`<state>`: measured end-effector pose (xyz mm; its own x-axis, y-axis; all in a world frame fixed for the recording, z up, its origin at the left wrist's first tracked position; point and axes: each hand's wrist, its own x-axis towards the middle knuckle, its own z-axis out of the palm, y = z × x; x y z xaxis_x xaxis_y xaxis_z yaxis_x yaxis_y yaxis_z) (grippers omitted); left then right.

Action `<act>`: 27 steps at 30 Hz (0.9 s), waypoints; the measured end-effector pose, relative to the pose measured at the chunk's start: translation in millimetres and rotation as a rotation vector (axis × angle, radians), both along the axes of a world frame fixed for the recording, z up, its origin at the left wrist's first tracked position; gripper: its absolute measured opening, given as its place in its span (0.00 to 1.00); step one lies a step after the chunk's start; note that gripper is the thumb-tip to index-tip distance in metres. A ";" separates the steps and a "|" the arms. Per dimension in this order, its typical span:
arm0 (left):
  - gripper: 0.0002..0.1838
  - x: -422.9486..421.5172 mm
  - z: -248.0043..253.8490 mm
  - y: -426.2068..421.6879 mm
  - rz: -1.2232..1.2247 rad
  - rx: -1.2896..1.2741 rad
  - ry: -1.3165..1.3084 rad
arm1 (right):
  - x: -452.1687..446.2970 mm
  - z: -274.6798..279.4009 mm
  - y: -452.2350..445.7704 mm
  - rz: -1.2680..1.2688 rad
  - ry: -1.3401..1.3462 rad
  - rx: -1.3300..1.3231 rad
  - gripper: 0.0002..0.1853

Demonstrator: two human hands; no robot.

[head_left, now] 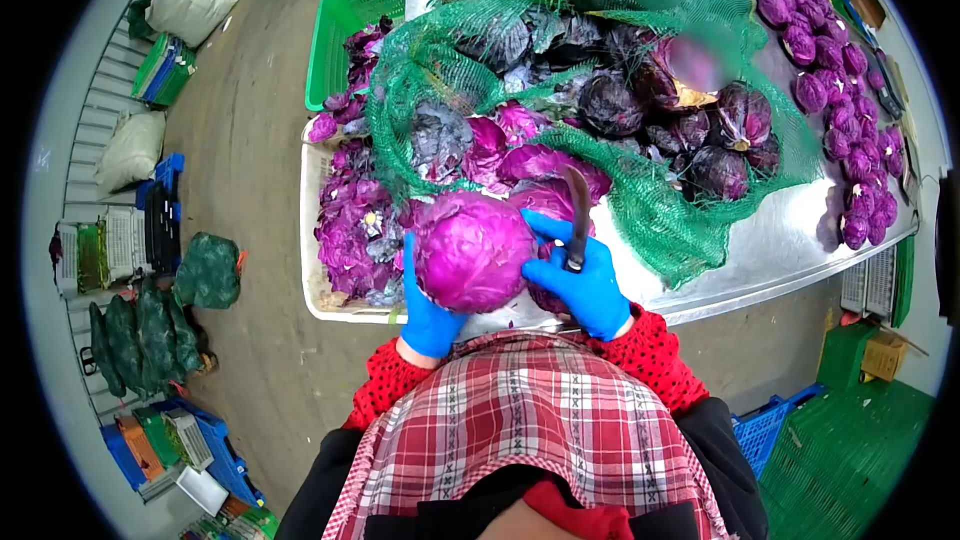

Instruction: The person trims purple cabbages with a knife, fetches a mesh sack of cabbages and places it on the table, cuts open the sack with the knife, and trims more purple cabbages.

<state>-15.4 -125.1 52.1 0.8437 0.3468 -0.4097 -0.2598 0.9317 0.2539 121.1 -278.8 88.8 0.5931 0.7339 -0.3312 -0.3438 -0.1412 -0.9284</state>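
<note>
closest to us is the plaid apron, pressed up near the front edge of the steel table, and straight over that edge here's the star of the show: a big round purple cabbage, held up in two blue gloves!

the left hand cups it from below and along the side, fingers wrapped to its curve. the right hand has its fingers curled on the dark handle of a knife, blade pointing up and away, while finger and thumb seem to meet the cabbage's flank.

i'd call that head heavy for its size, firm and dense at the core, with glossy outer leaves that could slide under a glove or tear loose. best hold, to my eye: a broad palm underneath, fingers spread, well clear of that edge!

and look around the table! at its end, on the left hand's side, a white crate brims with loose leaves, with a green crate beyond. across its middle sprawls green netting with dark heads inside. at its opposite end, smooth cabbages crowd together in a long pile!
</note>
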 end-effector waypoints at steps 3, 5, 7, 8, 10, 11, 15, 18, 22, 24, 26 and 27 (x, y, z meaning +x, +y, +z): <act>0.34 -8.0 -9.8 13.6 0.126 0.179 0.232 | -10.4 -21.5 14.7 0.049 0.142 -0.032 0.32; 0.31 -21.5 -13.8 16.9 0.185 0.311 0.339 | -12.5 -36.1 27.8 0.113 0.234 -0.103 0.34; 0.28 -37.0 -36.8 13.2 0.190 0.389 0.582 | -21.6 -60.2 41.5 0.182 0.105 -0.169 0.35; 0.27 -42.3 -40.9 10.7 0.147 0.376 0.694 | -25.0 -79.9 46.1 0.201 0.113 -0.166 0.35; 0.29 -48.9 -32.1 14.9 -0.143 0.571 0.882 | -27.2 -107.7 54.2 0.146 -0.189 -0.061 0.34; 0.34 -55.0 -48.0 13.9 -0.067 0.838 0.839 | -27.4 -111.2 53.6 0.126 -0.278 -0.025 0.32; 0.63 -44.4 -39.5 21.6 -0.124 1.551 0.665 | -16.5 -96.7 56.3 0.258 -0.848 -0.126 0.28; 0.66 -36.3 -36.2 26.9 -0.241 1.731 0.760 | -21.4 -70.5 48.6 0.469 -0.924 -0.283 0.36; 0.71 -20.8 -28.5 27.0 -0.347 1.654 0.874 | -24.5 -72.8 42.5 0.502 -0.947 -0.343 0.43; 0.71 -16.8 -29.8 28.3 -0.349 1.658 0.858 | -21.8 -75.7 43.0 0.494 -0.946 -0.346 0.46; 0.70 -16.3 -25.2 25.5 -0.394 1.764 0.925 | -23.8 -73.2 45.5 0.488 -0.911 -0.335 0.46; 0.70 -16.8 -26.6 25.8 -0.411 1.786 0.916 | -27.2 -70.0 49.1 0.485 -0.885 -0.396 0.47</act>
<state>-32.2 -99.3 25.5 0.7492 0.6421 -0.1627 0.5631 -0.4880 0.6670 93.8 -229.7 18.8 0.4134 0.8897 -0.1938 0.5991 -0.4260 -0.6780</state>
